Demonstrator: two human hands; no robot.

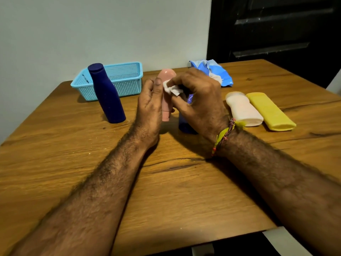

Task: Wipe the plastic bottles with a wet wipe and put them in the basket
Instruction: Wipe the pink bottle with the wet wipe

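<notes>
Now: L hand (pixel 149 106) grips pink bottle (pixel 166 106), R hand (pixel 199 100) pinches wipe (pixel 171 89) – basket (pixel 127 84) holds no bottles.

**What you can't really make out here**

The second blue bottle (pixel 185 124) is mostly covered by the right hand (pixel 198 100), so only its base and a sliver show. The left hand (pixel 150 106) hides one side of the pink bottle (pixel 166 100). The wet wipe (pixel 172 88) is bunched under fingers. The wipes pack (pixel 215 71) print is too blurry to read. The tabletop (pixel 175 182) runs off both side edges.
</notes>
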